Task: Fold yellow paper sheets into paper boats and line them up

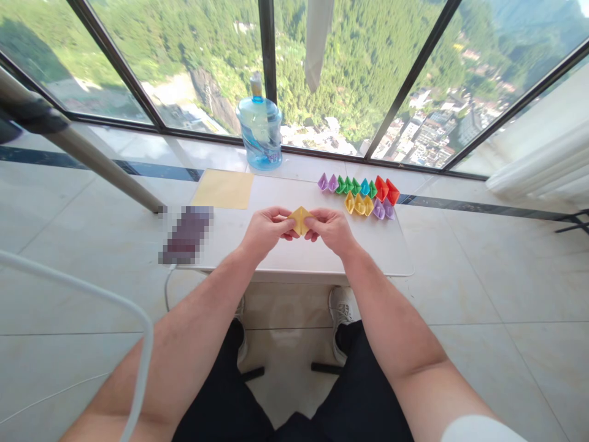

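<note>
A small folded piece of yellow paper (300, 220), diamond-shaped with a crease down its middle, is held up over the white table (294, 261). My left hand (268, 230) pinches its left corner between thumb and fingers. On the opposite corner, my right hand (332, 229) grips it the same way. Folded paper boats stand in rows at the table's back right: purple (323, 182), green (348, 185), blue (365, 187), red (386, 191) and yellow (359, 204). A flat yellow sheet of paper (224, 189) lies at the back left.
A pixelated dark object (188, 234) rests at the table's left end, with a white cable below it. Behind the table, a large blue water bottle (260, 132) stands by the window. A slanted pole (110, 156) and a thick white tube (138, 313) cross the left side.
</note>
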Action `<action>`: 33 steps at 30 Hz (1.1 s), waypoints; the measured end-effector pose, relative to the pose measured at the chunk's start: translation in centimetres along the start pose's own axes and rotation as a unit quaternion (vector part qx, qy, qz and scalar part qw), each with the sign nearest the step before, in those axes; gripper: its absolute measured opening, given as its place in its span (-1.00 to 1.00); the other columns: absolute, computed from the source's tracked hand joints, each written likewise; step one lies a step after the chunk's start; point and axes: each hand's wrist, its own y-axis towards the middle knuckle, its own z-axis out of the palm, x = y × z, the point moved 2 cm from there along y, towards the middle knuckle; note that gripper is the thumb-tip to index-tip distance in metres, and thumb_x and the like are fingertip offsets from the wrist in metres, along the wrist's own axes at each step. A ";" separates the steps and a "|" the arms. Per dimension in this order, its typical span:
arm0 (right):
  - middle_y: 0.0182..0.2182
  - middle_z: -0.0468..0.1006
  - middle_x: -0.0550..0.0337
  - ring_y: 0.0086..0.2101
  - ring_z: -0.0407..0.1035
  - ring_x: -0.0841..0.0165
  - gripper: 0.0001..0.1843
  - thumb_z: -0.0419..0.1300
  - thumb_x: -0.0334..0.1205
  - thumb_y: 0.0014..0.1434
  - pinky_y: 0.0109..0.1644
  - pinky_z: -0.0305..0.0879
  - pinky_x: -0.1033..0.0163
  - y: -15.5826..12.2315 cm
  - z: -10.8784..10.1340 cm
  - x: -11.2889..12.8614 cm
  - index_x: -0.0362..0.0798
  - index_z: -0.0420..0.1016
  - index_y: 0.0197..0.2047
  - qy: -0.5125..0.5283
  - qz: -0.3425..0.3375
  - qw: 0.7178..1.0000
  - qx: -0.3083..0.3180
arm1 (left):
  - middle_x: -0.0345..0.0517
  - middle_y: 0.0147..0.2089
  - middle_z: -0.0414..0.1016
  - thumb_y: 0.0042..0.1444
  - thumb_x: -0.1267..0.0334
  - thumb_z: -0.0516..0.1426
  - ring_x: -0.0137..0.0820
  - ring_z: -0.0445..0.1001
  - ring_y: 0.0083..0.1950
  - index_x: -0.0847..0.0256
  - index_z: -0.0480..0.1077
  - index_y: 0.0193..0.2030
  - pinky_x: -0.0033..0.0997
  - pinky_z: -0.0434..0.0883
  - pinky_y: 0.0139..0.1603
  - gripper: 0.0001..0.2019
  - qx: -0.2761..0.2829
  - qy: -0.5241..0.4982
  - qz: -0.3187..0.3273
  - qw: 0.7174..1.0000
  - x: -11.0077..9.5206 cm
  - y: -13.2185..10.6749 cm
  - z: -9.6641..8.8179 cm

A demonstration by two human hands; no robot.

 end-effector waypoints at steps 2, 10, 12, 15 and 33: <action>-0.57 0.60 0.22 -0.58 0.47 0.40 -0.56 0.46 0.08 -0.06 -0.54 0.38 0.34 0.0 0.0 0.0 -0.09 0.65 -0.22 0.017 0.000 1.000 -0.003 | -0.08 -0.47 0.61 -0.19 0.21 0.39 -0.37 0.56 -0.46 0.26 0.53 -0.30 -0.40 0.47 -0.38 -0.71 0.007 -0.025 -0.009 1.000 -0.2 -0.1 0.0; -0.46 0.66 0.21 -0.47 0.52 0.39 -0.73 0.45 -0.11 -0.03 -0.36 0.52 0.24 -0.3 0.0 0.1 -0.04 0.71 -0.24 0.080 -0.021 0.996 0.029 | -0.08 -0.48 0.61 -0.22 0.32 0.37 -0.38 0.56 -0.46 0.26 0.50 -0.36 -0.40 0.49 -0.37 -0.77 0.000 -0.077 -0.006 0.997 0.0 0.0 -0.3; -0.46 0.66 0.21 -0.46 0.52 0.39 -0.78 0.42 -0.17 -0.03 -0.34 0.53 0.24 -0.3 0.0 0.1 -0.03 0.72 -0.27 0.085 -0.020 0.996 0.029 | -0.06 -0.46 0.62 -0.22 0.33 0.37 -0.37 0.57 -0.45 0.26 0.50 -0.36 -0.39 0.49 -0.35 -0.77 0.003 -0.082 -0.008 0.997 0.0 0.0 -0.3; -0.45 0.67 0.20 -0.46 0.51 0.40 -0.81 0.36 -0.26 -0.04 -0.31 0.53 0.23 -0.4 -0.1 0.2 -0.03 0.72 -0.29 0.091 -0.011 0.996 0.024 | -0.05 -0.47 0.62 -0.22 0.34 0.35 -0.39 0.56 -0.47 0.28 0.51 -0.36 -0.39 0.47 -0.35 -0.78 0.000 -0.088 -0.011 0.996 -0.2 -0.1 -0.3; -0.53 0.64 0.15 -0.54 0.46 0.42 -0.70 0.48 -0.08 -0.11 -0.49 0.40 0.33 0.0 0.3 0.2 -0.13 0.60 -0.40 -0.041 0.018 0.999 -0.026 | -0.12 -0.47 0.59 -0.20 0.23 0.39 -0.38 0.53 -0.41 0.26 0.56 -0.40 -0.40 0.39 -0.35 -0.78 -0.050 0.041 0.063 0.996 0.2 0.1 0.0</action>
